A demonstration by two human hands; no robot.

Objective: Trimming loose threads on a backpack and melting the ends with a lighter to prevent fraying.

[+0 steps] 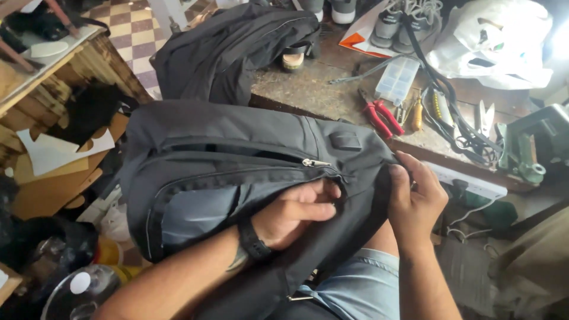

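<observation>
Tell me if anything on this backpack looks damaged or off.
On the dark backpack, the zipper track gapes open near the slider, and the left hand presses in there. The right hand grips the edge. No tear is visible.

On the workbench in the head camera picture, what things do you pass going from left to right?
Black bag → red pliers → clear plastic box → yellow-handled tool → scissors → green machine.

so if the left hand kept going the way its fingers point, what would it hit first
Most likely the right hand. The left hand points right across the dark backpack, fingers curled near the zipper's end, with only folded fabric between the hands. Depth is unclear.
</observation>
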